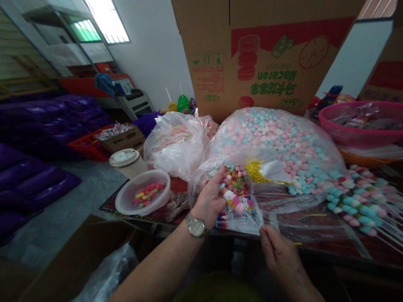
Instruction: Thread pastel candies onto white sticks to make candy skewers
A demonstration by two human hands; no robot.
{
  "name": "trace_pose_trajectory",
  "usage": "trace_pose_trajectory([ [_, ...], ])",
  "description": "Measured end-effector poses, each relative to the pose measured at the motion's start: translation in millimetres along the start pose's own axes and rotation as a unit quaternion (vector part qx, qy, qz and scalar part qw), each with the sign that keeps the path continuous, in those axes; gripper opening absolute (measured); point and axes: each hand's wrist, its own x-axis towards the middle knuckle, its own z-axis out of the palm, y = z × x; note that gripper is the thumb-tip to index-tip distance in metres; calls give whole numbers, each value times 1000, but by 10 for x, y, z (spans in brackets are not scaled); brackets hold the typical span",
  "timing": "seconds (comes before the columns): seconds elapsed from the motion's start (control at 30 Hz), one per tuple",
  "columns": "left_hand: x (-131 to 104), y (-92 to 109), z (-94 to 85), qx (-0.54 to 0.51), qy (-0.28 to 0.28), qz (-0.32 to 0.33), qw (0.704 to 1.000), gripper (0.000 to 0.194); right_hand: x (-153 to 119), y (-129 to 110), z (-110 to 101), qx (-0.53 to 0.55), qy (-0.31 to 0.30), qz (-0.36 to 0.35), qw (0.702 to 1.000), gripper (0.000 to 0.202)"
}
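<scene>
My left hand [211, 197], with a wristwatch, is closed around the upper part of a candy skewer [234, 201] of white and pink marshmallow-like pieces. Its thin white stick slants down to the right, where my right hand [277, 247] pinches near its end. Flat printed plastic sleeves [241, 218] lie under the skewer at the table edge. Just beyond my left fingers, small colourful candy rings [236, 180] fill a clear bag. Gold twist ties [256, 171] lie beside it. A big clear bag of pink, blue and white candies [283, 142] spreads behind.
Finished-looking skewers [359, 201] are piled at the right. A plastic bowl of candy rings [143, 193] and a lidded cup [127, 161] stand at the left. Behind rise a large cardboard box [208, 54] and a pink basin [359, 130]. An open carton [78, 251] sits below left.
</scene>
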Motion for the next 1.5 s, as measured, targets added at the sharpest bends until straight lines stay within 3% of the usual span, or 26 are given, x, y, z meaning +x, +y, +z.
trace_pose_trajectory([
  [0.2,30,-83,26,-30,-42,-15,999,35,41,-187,-45,109,-30,27,993,32],
  [0.4,-90,-490,-5,24,-68,-26,997,41,159,-341,37,195,-13,70,978,36],
  [0.57,-163,-768,-70,95,-51,13,994,46,184,-331,120,163,33,70,984,33],
  [0.73,-179,-912,-158,170,-28,-13,985,44,170,-267,143,136,64,53,987,31],
  [0.93,-247,-972,-143,335,-126,49,933,45,177,-238,149,129,92,64,985,31],
  [1.03,-355,-812,-155,466,-185,105,859,47,205,-202,58,145,81,61,984,32],
  [1.07,-407,-705,-165,524,-213,122,815,43,212,-174,1,146,68,61,985,32],
  [1.13,-516,-427,-173,588,-249,148,755,26,216,-105,-148,135,36,63,988,33],
  [1.2,-593,-131,-148,712,-244,319,576,21,205,-53,-324,117,-9,53,992,34],
  [1.23,-606,-6,-124,747,-193,407,489,19,196,-43,-412,110,-37,41,992,34],
  [1.3,-581,151,-75,787,-164,489,337,30,180,-67,-572,104,-102,13,989,34],
  [1.33,-551,174,-60,803,-185,491,283,33,176,-95,-641,101,-129,2,987,33],
  [1.37,-517,163,-57,818,-219,470,249,32,178,-130,-702,94,-146,-6,985,32],
  [1.4,-485,124,-66,832,-254,435,235,31,185,-165,-757,82,-154,-12,985,31],
  [1.43,-460,66,-86,843,-279,391,241,29,198,-196,-806,66,-156,-20,985,30],
  [1.5,-438,-74,-143,854,-290,314,296,28,245,-232,-888,34,-147,-34,988,29],
])
